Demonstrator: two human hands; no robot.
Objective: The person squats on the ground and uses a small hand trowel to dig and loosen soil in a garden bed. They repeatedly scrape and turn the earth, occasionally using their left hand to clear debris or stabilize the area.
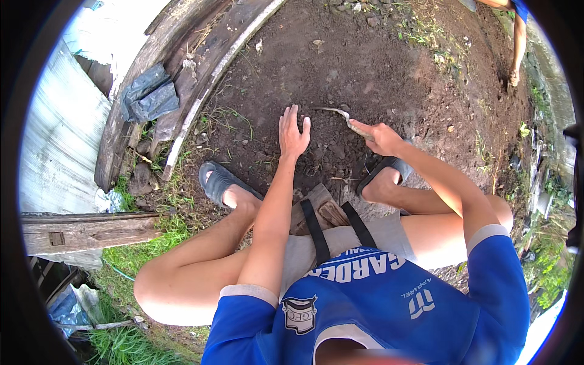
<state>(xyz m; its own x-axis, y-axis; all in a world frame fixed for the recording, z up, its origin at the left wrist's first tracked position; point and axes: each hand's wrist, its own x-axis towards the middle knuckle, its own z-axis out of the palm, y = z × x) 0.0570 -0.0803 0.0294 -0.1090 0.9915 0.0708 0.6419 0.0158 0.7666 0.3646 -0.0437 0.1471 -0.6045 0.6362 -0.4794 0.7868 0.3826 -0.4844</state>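
My right hand [383,139] grips the handle of a small hand tool [358,129], with the index finger stretched along it. Its thin, bent metal blade [335,110] points left, over or against dark, loose soil [326,141]; contact is hard to make out. To the left, my left hand [293,134] is held out over the same soil, thumb apart from the fingers and nothing visible in it. The blade's tip lies just right of those fingers. Below both hands is a wooden block or low seat [321,207] between my legs.
Grey slides are on my left foot [226,182] and right foot [385,175]. Weathered planks [196,82] with a black plastic sheet [150,93] line the left side. A wooden beam [91,232] lies lower left. Another person's arm [518,50] reaches down at upper right.
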